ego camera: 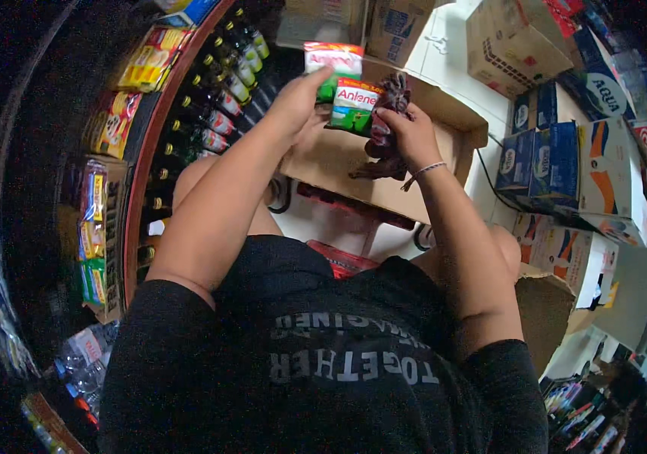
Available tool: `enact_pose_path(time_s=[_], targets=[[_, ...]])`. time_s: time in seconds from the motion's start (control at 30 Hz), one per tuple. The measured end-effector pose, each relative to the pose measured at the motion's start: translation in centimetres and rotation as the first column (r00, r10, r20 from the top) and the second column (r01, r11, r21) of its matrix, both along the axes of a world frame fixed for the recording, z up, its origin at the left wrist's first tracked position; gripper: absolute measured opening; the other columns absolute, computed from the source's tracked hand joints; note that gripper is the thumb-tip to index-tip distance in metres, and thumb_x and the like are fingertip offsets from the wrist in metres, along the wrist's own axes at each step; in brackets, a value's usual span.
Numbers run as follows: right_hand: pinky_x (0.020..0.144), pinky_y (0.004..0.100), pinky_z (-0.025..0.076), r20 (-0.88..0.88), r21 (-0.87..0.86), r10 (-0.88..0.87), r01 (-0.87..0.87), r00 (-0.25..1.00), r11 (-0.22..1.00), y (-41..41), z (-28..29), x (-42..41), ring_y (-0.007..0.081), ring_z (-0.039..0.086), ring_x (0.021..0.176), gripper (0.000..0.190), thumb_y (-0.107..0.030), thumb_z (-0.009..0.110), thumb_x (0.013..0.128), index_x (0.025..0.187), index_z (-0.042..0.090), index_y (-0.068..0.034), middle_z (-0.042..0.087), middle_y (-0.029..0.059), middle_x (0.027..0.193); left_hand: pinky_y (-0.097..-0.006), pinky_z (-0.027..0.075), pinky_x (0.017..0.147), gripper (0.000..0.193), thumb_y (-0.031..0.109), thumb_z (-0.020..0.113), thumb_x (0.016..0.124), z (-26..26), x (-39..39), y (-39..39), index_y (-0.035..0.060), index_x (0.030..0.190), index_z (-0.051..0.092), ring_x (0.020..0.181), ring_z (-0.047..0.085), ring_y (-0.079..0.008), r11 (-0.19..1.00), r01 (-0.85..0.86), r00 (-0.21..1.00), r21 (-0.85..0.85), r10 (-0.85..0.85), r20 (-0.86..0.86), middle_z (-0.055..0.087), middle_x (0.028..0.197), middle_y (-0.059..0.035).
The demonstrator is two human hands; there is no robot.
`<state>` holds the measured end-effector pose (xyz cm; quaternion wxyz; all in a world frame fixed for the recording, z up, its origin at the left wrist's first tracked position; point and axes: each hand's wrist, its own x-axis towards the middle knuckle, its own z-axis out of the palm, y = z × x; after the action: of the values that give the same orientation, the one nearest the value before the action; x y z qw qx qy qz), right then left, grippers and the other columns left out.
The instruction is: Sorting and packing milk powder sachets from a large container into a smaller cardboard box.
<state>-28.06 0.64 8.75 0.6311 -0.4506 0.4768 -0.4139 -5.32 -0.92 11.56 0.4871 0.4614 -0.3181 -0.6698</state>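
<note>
My left hand [299, 108] grips a white, green and red Anlene sachet [340, 61] by its near side, with the thumb across its face. A second Anlene sachet [353, 108] overlaps the lower right of the first. My right hand [419, 136] is closed around a crumpled dark maroon bundle [383, 133], perhaps thin plastic, beside the second sachet. Whether the right fingers also pinch that sachet is hard to tell. Both hands are above an open, shallow cardboard box [329, 162], whose visible bottom is bare brown board.
Bottles [227, 105] line a dark shelf on the left, behind its reddish-brown edge [147, 147]. Food packets [113, 125] lie farther left. Aqua cartons [553, 162] and other boxes [610, 176] are stacked on the right. A black cable [488, 179] crosses the pale tiled floor.
</note>
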Motion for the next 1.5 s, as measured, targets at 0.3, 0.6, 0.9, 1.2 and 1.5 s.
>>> enact_pose_path(time_s=[0.3,0.6,0.9,1.2,1.5], targets=[[0.078,0.0395,0.054,-0.751,-0.499,-0.100,-0.462,0.652,0.733,2.8,-6.8,5.8,0.0310,0.065,0.088,0.042,-0.024,0.069,0.080,0.119,0.069,-0.006,0.068,0.0158,0.107,-0.0339,0.056,0.081,0.034,0.025,0.057,0.100,2.9,3.2,-1.1,-0.0014,0.120,0.060,0.092,0.066,-0.0236,0.782,-0.597,0.802,-0.179,0.587,-0.107,0.066,0.112,-0.0166],[0.078,0.0357,0.053,-0.749,-0.069,0.289,-0.505,0.596,0.861,-0.5,-4.5,2.4,0.0266,0.065,0.086,0.047,-0.016,0.067,0.079,0.126,0.068,-0.010,0.070,0.0109,0.102,-0.0320,0.057,0.083,0.034,0.025,0.058,0.099,1.6,2.8,-2.6,-0.0026,0.120,0.060,0.090,0.067,-0.0232,0.878,-0.455,0.883,-0.150,0.424,-0.201,0.067,0.109,-0.0150],[0.068,0.0275,0.050,0.074,-0.515,-0.451,0.421,0.890,0.746,0.4,5.2,-0.1,0.0179,0.062,0.078,0.032,0.000,0.053,0.088,0.119,0.062,-0.001,0.067,0.0132,0.106,-0.0380,0.054,0.089,0.032,0.024,0.058,0.098,-0.2,-1.4,-1.0,0.0026,0.123,0.057,0.101,0.066,-0.0242,0.984,-0.180,0.876,0.021,0.170,-0.451,0.066,0.114,-0.0163],[0.100,0.0448,0.043,-0.588,-0.793,-0.496,-0.335,0.638,0.509,1.2,3.0,1.8,0.0370,0.050,0.116,0.063,-0.016,0.063,0.070,0.133,0.063,-0.016,0.049,0.0181,0.137,-0.0367,0.050,0.098,0.040,0.033,0.042,0.106,-0.6,-7.5,1.9,0.0084,0.135,0.052,0.107,0.065,-0.0210,0.972,0.103,0.740,-0.211,-0.217,-0.637,0.064,0.124,-0.0108],[0.095,0.0434,0.048,-0.544,-0.739,-0.509,-0.094,0.667,0.667,0.9,4.8,-0.2,0.0395,0.053,0.115,0.055,-0.007,0.063,0.074,0.129,0.065,-0.012,0.046,0.0230,0.135,-0.0336,0.051,0.097,0.044,0.039,0.040,0.106,0.2,-9.1,4.3,0.0107,0.138,0.053,0.111,0.064,-0.0195,0.994,0.109,0.884,-0.029,-0.110,-0.455,0.065,0.127,-0.0072]])
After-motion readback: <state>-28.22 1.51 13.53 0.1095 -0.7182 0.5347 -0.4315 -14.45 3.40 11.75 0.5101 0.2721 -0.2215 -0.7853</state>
